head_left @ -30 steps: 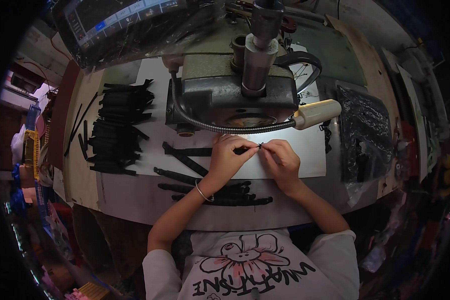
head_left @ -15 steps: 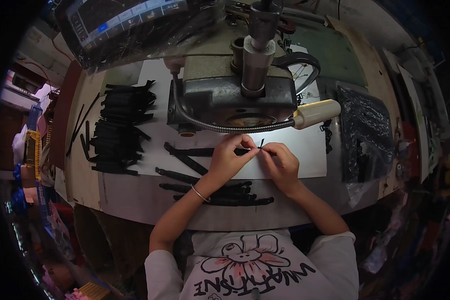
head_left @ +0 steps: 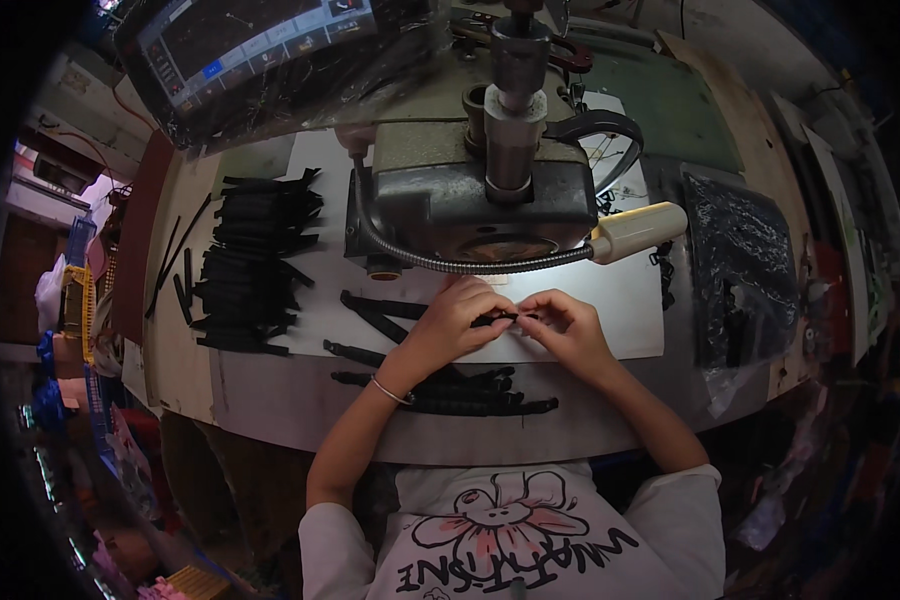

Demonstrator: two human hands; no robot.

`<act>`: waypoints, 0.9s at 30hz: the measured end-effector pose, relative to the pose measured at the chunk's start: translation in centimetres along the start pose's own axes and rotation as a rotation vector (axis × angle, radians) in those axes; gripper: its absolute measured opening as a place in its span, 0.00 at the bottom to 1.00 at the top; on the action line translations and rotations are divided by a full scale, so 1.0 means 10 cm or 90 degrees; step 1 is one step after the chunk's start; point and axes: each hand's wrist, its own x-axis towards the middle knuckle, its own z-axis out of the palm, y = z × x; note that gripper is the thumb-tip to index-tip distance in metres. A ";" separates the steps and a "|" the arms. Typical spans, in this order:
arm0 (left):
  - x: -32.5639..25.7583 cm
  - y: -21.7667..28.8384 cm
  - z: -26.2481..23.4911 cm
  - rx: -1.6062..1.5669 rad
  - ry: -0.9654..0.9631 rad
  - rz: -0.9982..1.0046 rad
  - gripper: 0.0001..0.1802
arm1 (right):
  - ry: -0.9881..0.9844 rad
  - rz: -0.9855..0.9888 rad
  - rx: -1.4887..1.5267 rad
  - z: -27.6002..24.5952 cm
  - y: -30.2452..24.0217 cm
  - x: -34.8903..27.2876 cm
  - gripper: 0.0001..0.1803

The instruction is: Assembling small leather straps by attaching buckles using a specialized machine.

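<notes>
A short, narrow black strap piece [head_left: 498, 319] is lying just in front of the grey metal machine head [head_left: 470, 200], on the white work surface [head_left: 620, 300], and both hands are pinching it. The left hand [head_left: 460, 325] is closing its fingertips on the strap's left end, while the right hand [head_left: 562, 328] is closing thumb and forefinger on the right end, so the piece is stretching between the two grips.

Just above the grip, a flexible grey gooseneck lamp with a cream-coloured head [head_left: 635, 230] is arching across the front of the machine. Just left of the grip, a few loose black straps [head_left: 375, 310] are lying flat, and nearer the person than the hands a small bundle of black straps [head_left: 460, 392] is resting by the table edge. Farther left of the grip, a tall stack of black straps [head_left: 250, 265] is sitting on the table. Well to the right of the grip, a clear plastic bag [head_left: 740, 270] is lying open-sided on the table, holding dark black pieces whose shape cannot be told. Beyond the machine, a plastic-covered dark control panel [head_left: 260, 50] is standing.
</notes>
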 end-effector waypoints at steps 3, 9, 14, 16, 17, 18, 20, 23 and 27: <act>0.01 -0.03 0.02 0.030 0.031 0.039 0.10 | 0.001 -0.054 -0.125 0.00 0.04 0.05 0.06; 0.02 0.04 -0.04 0.088 0.100 0.020 0.12 | -0.026 -0.078 -0.192 -0.05 -0.02 0.19 0.06; -0.08 -0.10 -0.04 0.391 0.131 0.129 0.11 | -0.130 0.077 -0.087 -0.11 -0.04 0.36 0.07; -0.09 -0.11 -0.04 0.463 0.111 0.216 0.11 | -0.126 0.100 -0.052 -0.13 0.05 0.44 0.08; -0.07 -0.10 -0.05 0.480 0.122 0.248 0.10 | -0.126 0.096 -0.046 -0.14 0.10 0.48 0.07; -0.07 -0.09 -0.05 0.511 0.122 0.246 0.10 | -0.126 0.093 -0.041 -0.15 0.15 0.53 0.07; -0.09 -0.15 -0.04 0.550 0.124 0.223 0.13 | -0.121 0.106 -0.013 -0.14 0.11 0.65 0.06; -0.03 -0.24 -0.04 0.558 0.164 0.228 0.16 | -0.098 0.064 -0.185 -0.15 -0.05 0.80 0.08; -0.01 -0.29 -0.01 0.524 0.128 0.159 0.20 | -0.149 -0.020 -0.341 -0.18 -0.22 0.94 0.14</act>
